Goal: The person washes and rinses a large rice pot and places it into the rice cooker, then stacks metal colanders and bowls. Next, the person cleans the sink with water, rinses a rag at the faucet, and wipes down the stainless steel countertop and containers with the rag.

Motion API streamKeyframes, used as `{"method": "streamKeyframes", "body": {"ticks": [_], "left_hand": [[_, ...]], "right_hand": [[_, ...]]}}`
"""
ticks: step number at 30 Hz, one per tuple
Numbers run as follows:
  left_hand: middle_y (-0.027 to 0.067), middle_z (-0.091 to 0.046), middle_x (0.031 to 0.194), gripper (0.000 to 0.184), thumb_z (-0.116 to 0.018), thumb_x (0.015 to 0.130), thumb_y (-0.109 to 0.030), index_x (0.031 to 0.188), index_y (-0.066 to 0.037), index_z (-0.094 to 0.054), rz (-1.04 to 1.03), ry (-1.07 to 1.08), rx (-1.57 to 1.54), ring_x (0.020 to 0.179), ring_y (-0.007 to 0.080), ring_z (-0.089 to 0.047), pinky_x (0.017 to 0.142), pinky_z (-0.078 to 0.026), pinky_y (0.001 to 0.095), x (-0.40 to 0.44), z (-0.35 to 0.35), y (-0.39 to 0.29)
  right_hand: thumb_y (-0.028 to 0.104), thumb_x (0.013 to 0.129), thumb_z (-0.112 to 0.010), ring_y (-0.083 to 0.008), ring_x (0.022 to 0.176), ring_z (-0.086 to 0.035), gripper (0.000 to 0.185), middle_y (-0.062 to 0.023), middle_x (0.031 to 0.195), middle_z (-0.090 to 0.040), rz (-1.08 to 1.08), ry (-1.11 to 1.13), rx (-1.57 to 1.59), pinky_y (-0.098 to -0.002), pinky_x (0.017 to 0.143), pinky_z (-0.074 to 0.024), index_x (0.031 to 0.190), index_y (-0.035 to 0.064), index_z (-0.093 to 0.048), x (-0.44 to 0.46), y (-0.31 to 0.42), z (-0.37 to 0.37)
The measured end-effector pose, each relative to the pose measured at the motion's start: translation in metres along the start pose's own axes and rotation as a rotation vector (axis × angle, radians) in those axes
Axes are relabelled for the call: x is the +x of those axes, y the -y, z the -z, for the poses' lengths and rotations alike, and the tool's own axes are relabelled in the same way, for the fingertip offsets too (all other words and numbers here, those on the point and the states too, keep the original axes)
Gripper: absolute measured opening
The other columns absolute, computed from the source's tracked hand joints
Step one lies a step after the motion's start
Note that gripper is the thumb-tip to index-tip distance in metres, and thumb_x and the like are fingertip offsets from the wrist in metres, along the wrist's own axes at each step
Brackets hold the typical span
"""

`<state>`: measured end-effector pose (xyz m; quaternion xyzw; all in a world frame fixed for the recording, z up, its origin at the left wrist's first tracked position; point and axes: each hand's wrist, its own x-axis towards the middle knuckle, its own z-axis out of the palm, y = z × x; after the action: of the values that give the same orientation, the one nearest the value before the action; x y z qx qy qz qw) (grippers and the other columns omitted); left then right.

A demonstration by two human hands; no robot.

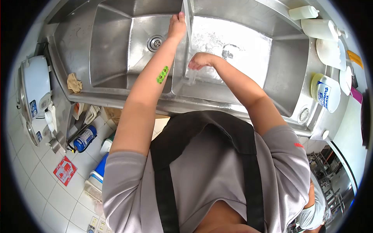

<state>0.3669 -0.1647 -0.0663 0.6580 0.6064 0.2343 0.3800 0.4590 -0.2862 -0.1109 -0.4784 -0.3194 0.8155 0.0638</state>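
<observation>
My left hand [178,27] reaches to the far end of the steel strip between the two basins, its fingers bent against a narrow metal piece there. What exactly they grip is hard to make out. Over the near left corner of the right basin [287,62], my right hand [202,61] hangs with its fingers loose and pointing down, holding nothing I can see. A thin stream of water [192,77] runs down beside those fingers. Water also wets the right basin's floor. The left basin [110,46] has a round drain [155,43]. A green patterned plaster [162,75] sticks to my left forearm.
A crumpled tan cloth [74,83] lies on the left ledge. Along the right ledge stand a labelled bottle [325,92], a white pump bottle [320,30] and a squeeze bottle [303,13]. A blue cylinder [84,138] is low on the left. Another person [314,209] is behind, at lower right.
</observation>
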Motion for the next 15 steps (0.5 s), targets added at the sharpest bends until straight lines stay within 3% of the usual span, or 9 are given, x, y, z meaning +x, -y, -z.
{"method": "streamKeyframes", "body": {"ticks": [2, 3, 4, 6, 7, 8, 9, 13, 15], "left_hand": [[0.0242, -0.047, 0.108, 0.050, -0.027, 0.086, -0.043, 0.103, 0.001, -0.046, 0.022, -0.005, 0.046, 0.098, 0.0383, -0.046, 0.084, -0.035, 0.0432, -0.003, 0.003, -0.009], [0.0242, -0.048, 0.105, 0.049, -0.027, 0.086, -0.042, 0.099, 0.001, -0.048, 0.040, -0.013, 0.093, 0.097, 0.0387, -0.046, 0.084, -0.036, 0.0423, -0.004, 0.002, -0.010], [0.0242, -0.048, 0.105, 0.049, -0.027, 0.086, -0.042, 0.099, 0.001, -0.048, 0.045, -0.007, 0.093, 0.097, 0.0387, -0.046, 0.084, -0.036, 0.0423, -0.004, -0.001, -0.007], [0.0240, -0.051, 0.100, 0.049, -0.026, 0.087, -0.041, 0.097, 0.001, -0.049, -0.021, -0.061, 0.081, 0.095, 0.0389, -0.047, 0.082, -0.037, 0.0421, -0.002, -0.001, -0.004], [0.0240, -0.051, 0.100, 0.049, -0.026, 0.087, -0.041, 0.097, 0.001, -0.049, -0.022, -0.057, 0.082, 0.095, 0.0389, -0.047, 0.082, -0.037, 0.0421, -0.004, -0.001, -0.004], [0.0240, -0.052, 0.099, 0.049, -0.027, 0.087, -0.040, 0.095, 0.002, -0.050, -0.024, -0.057, 0.051, 0.094, 0.0389, -0.047, 0.081, -0.037, 0.0423, -0.004, -0.001, -0.004], [0.0239, -0.052, 0.097, 0.048, -0.027, 0.087, -0.039, 0.094, 0.002, -0.050, -0.026, -0.057, 0.019, 0.093, 0.0388, -0.048, 0.080, -0.037, 0.0426, -0.005, -0.001, -0.003], [0.0237, -0.052, 0.097, 0.046, -0.029, 0.087, -0.037, 0.092, 0.003, -0.050, -0.001, -0.012, 0.044, 0.092, 0.0384, -0.048, 0.079, -0.037, 0.0429, 0.002, -0.004, 0.003], [0.0238, -0.053, 0.096, 0.044, -0.030, 0.087, -0.036, 0.091, 0.003, -0.050, -0.041, -0.054, 0.114, 0.092, 0.0386, -0.048, 0.079, -0.037, 0.0429, -0.002, -0.001, -0.003]], "right_hand": [[0.017, 0.074, -0.049, -0.0211, 0.070, -0.060, 0.019, -0.0099, 0.074, -0.063, 0.283, -0.314, -0.722, -0.0304, 0.062, -0.0459, 0.071, 0.0057, -0.064, 0.031, -0.018, 0.032], [0.019, 0.071, -0.049, -0.0216, 0.067, -0.060, 0.018, -0.0110, 0.073, -0.062, 0.106, -0.392, -0.836, -0.0314, 0.062, -0.0460, 0.070, 0.0075, -0.064, 0.032, 0.001, 0.042], [0.022, 0.071, -0.046, -0.0234, 0.065, -0.060, 0.022, -0.0105, 0.068, -0.061, 0.281, -0.418, -1.034, -0.0328, 0.061, -0.0455, 0.066, 0.0077, -0.063, 0.038, 0.007, 0.061], [0.022, 0.068, -0.049, -0.0232, 0.059, -0.058, 0.020, -0.0097, 0.066, -0.061, 0.246, -0.725, -0.467, -0.0316, 0.060, -0.0451, 0.063, 0.0078, -0.062, 0.030, 0.038, 0.068], [0.016, 0.077, -0.055, -0.0144, 0.055, -0.053, 0.017, -0.0067, 0.063, -0.055, 0.429, -0.732, -0.237, -0.0254, 0.052, -0.0451, 0.075, -0.0007, -0.057, 0.035, 0.049, 0.071], [0.011, 0.078, -0.051, -0.0138, 0.053, -0.051, 0.014, -0.0073, 0.066, -0.056, 0.470, -0.724, 0.043, -0.0251, 0.049, -0.0445, 0.073, -0.0009, -0.057, 0.015, 0.071, 0.054], [0.011, 0.078, -0.051, -0.0138, 0.053, -0.051, 0.014, -0.0073, 0.066, -0.056, 0.471, -0.728, 0.045, -0.0251, 0.049, -0.0445, 0.073, -0.0009, -0.057, 0.013, 0.083, 0.050], [0.005, 0.082, -0.041, -0.0126, 0.055, -0.050, 0.016, -0.0083, 0.071, -0.055, 0.312, -0.547, 0.196, -0.0239, 0.048, -0.0439, 0.086, -0.0025, -0.054, 0.015, 0.089, 0.049], [0.011, 0.081, -0.049, -0.0146, 0.057, -0.050, 0.014, -0.0066, 0.070, -0.054, 0.551, -0.184, 0.777, -0.0270, 0.050, -0.0423, 0.081, -0.0012, -0.056, 0.026, 0.069, 0.056]]}}
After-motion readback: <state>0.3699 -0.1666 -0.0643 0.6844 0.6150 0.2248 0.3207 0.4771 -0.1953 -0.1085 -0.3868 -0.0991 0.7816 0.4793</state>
